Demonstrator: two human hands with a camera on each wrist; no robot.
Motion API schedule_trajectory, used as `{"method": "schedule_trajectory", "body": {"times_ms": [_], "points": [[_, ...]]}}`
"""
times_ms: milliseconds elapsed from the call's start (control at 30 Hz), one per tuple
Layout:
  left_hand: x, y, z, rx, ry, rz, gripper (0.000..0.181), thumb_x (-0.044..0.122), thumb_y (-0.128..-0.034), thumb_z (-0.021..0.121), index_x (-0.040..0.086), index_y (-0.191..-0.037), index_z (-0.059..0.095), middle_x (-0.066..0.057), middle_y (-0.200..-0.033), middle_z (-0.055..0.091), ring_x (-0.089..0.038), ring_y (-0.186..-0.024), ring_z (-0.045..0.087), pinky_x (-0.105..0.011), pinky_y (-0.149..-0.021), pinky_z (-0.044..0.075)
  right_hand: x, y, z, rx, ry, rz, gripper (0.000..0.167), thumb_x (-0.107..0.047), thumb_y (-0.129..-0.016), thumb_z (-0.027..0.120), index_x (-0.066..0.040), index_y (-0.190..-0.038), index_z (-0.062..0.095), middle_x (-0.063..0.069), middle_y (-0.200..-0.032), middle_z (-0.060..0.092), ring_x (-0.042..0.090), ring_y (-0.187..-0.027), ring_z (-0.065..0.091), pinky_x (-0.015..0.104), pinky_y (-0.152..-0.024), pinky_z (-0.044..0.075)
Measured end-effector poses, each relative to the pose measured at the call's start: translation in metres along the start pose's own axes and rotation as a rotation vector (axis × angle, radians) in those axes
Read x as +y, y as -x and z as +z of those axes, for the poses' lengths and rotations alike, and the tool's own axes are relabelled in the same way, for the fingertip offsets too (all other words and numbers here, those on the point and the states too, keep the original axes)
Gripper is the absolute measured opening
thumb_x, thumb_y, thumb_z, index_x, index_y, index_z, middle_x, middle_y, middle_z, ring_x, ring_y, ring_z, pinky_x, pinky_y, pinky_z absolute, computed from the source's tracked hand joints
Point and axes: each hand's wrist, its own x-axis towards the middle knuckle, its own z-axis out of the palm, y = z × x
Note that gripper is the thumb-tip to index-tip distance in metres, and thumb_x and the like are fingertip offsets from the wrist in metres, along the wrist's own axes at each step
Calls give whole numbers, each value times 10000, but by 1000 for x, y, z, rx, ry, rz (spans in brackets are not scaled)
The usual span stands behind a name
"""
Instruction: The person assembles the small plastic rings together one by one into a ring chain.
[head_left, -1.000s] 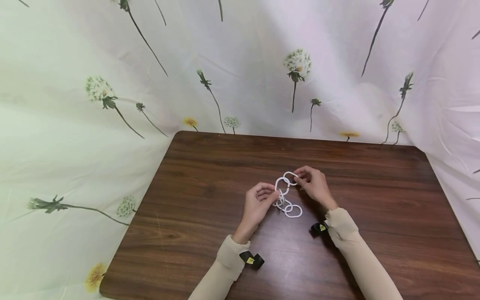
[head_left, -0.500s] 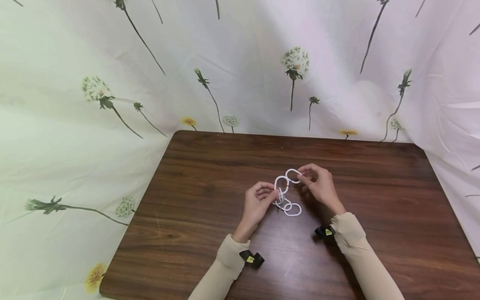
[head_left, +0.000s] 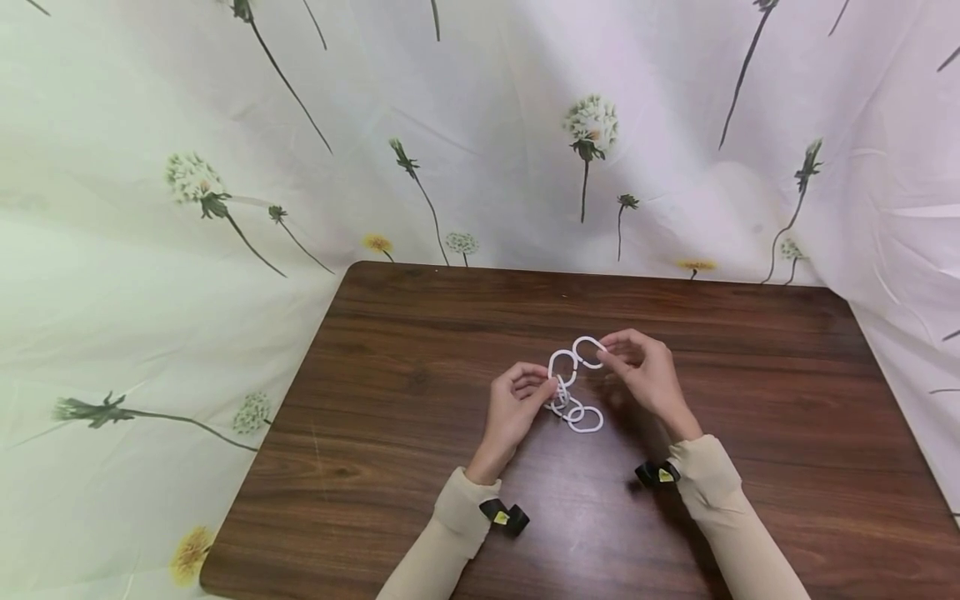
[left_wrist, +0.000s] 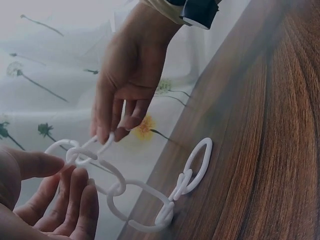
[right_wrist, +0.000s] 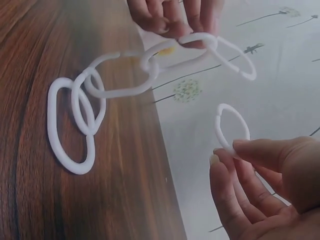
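Observation:
Between finger and thumb, my left hand (head_left: 512, 408) pinches a chain of white oval links (right_wrist: 52, 115). Its lower links trail down to the tabletop, and one upper link (head_left: 561, 352) sticks up past my fingertips. My right hand (head_left: 651, 375) pinches a single white oval link (right_wrist: 218, 126) by its edge, thumb against fingers. In the right wrist view this single link is apart from the chain's end link, with a visible space between. Small splits show in several links. My fingertips hide part of the link held on the left.
The brown wood-grain table (head_left: 420, 325) lies under both hands. A white curtain (head_left: 510, 125) printed with dandelions hangs behind it and along its left side. Each wrist carries a black strapped camera (head_left: 504, 518) over a beige sleeve (head_left: 461, 517).
My right hand has drawn slightly right with its single link, which overlapped the chain's upper link a second ago and now sits beside it. The left hand has hardly moved.

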Motion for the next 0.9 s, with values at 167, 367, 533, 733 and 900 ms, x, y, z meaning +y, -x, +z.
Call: {"method": "schedule_trajectory", "body": {"times_ms": [167, 367, 533, 733, 900], "points": [[0, 0, 1, 4, 12, 4, 202, -42, -911, 744, -143, -1062, 656, -332, -972, 729, -130, -775, 728, -229, -744, 630, -7, 5, -2, -15, -26, 16, 194, -120, -939, 784, -11, -1093, 736, 225, -1022, 773, 114, -811, 751, 154, -715, 595], [1, 0, 0, 3, 4, 12, 199, -40, -905, 752, -135, -1056, 665, -396, -1002, 701, -107, -761, 717, -217, -739, 622, -12, 9, -3, -20, -68, 16, 207, -98, -945, 772, 24, -1105, 719, 217, -1011, 763, 143, -789, 763, 224, -698, 629], [3, 1, 0, 2, 20, 10, 216, -34, -909, 748, -147, -1066, 652, -408, -1010, 695, -65, -743, 705, -197, -725, 613, -15, 11, -2, -6, -159, 24, 224, -39, -941, 758, 89, -1113, 692, 176, -958, 759, 113, -755, 757, 331, -704, 655], [2, 1, 0, 3, 24, 4, 212, -32, -913, 746, -141, -1070, 654, -384, -1003, 709, -84, -746, 711, -203, -720, 616, -17, 12, 0, -11, -171, 5, 195, -33, -937, 762, 72, -1088, 698, 257, -983, 747, 61, -764, 739, 319, -708, 654], [2, 1, -1, 1, 16, 0, 209, -21, -910, 756, -127, -1065, 664, -363, -986, 720, -129, -757, 720, -233, -726, 626, -18, 13, 2, -29, -191, 14, 176, -25, -931, 764, 63, -1069, 699, 307, -1001, 734, 120, -774, 764, 346, -721, 660]]}}
